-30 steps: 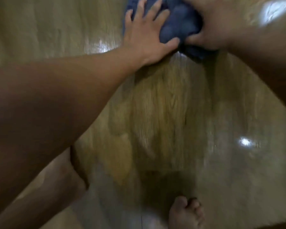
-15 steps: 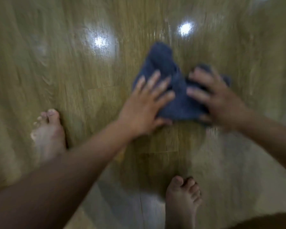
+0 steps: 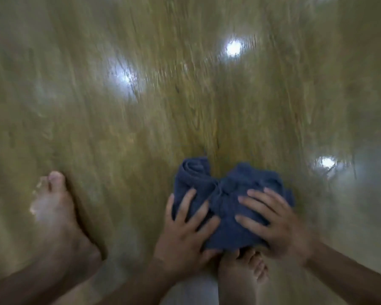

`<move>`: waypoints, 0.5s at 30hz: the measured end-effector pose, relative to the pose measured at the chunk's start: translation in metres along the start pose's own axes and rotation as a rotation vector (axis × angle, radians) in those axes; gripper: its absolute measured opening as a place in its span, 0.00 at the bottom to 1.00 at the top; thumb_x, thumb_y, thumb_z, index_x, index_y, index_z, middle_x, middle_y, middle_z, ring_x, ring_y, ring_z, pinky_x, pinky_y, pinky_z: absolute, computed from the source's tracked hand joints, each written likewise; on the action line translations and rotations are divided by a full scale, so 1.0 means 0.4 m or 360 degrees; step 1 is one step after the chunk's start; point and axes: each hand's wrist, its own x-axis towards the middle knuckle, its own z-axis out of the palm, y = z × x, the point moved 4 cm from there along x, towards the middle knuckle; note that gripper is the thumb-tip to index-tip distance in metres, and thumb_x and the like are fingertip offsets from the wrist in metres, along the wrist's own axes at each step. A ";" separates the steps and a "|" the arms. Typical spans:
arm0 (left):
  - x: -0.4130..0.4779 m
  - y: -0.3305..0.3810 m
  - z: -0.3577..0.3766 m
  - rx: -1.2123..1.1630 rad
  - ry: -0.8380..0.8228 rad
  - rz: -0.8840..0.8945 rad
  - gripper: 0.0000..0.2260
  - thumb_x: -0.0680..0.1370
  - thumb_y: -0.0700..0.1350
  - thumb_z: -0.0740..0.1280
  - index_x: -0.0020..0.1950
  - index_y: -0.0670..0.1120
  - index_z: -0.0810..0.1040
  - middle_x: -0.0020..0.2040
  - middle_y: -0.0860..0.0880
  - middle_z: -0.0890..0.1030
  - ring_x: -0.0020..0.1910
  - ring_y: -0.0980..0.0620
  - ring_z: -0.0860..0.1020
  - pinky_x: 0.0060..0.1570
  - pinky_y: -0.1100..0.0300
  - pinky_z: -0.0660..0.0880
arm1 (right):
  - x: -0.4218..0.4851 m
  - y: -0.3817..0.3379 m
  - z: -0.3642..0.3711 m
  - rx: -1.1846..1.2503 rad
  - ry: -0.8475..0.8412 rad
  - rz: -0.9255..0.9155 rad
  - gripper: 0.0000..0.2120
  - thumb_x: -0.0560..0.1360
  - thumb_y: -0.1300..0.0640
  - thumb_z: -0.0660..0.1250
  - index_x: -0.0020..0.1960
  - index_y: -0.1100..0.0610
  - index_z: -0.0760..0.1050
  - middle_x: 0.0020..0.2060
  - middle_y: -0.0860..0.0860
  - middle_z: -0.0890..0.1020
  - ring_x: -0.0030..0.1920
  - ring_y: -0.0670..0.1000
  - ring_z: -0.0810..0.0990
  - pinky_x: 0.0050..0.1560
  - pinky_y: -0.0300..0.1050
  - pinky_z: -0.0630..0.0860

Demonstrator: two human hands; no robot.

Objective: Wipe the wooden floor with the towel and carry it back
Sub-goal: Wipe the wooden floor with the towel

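A crumpled dark blue towel [image 3: 224,194] lies bunched on the glossy wooden floor [image 3: 141,119], low and right of centre in the head view. My left hand [image 3: 185,230] presses flat on the towel's left side, fingers spread. On its right side my right hand [image 3: 271,221] presses down the same way. The near edge of the towel sits just in front of my right foot. The picture is blurred by motion.
My bare left foot [image 3: 57,216] stands on the floor at the lower left. Toes of my bare right foot [image 3: 249,274] show right under the towel and hands. Bright light reflections [image 3: 233,48] dot the shiny boards ahead.
Both hands have dragged the towel back toward me across the floor, from far ahead to just in front of my right foot. Both feet have come into view.
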 end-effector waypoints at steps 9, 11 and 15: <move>0.603 -0.191 -0.227 0.0385 0.0138 -0.0238 0.43 0.69 0.75 0.56 0.78 0.54 0.63 0.80 0.44 0.59 0.79 0.32 0.51 0.70 0.25 0.45 | 0.318 0.481 -0.360 -0.0152 0.0285 0.0351 0.36 0.73 0.49 0.62 0.77 0.63 0.60 0.72 0.65 0.69 0.72 0.63 0.67 0.76 0.46 0.56; 0.723 -0.190 -0.264 0.0471 0.0059 -0.0211 0.43 0.69 0.74 0.56 0.79 0.53 0.59 0.81 0.44 0.57 0.79 0.32 0.46 0.72 0.27 0.45 | 0.331 0.520 -0.401 -0.0110 0.0477 0.0644 0.35 0.72 0.53 0.62 0.76 0.64 0.62 0.72 0.64 0.70 0.73 0.62 0.68 0.77 0.43 0.56; 0.622 -0.101 -0.196 0.0458 0.0033 0.0122 0.44 0.69 0.72 0.62 0.78 0.48 0.63 0.79 0.45 0.62 0.78 0.28 0.47 0.70 0.24 0.46 | 0.148 0.369 -0.256 -0.0070 0.0807 0.0946 0.32 0.69 0.57 0.64 0.73 0.62 0.70 0.71 0.61 0.72 0.73 0.62 0.69 0.76 0.55 0.61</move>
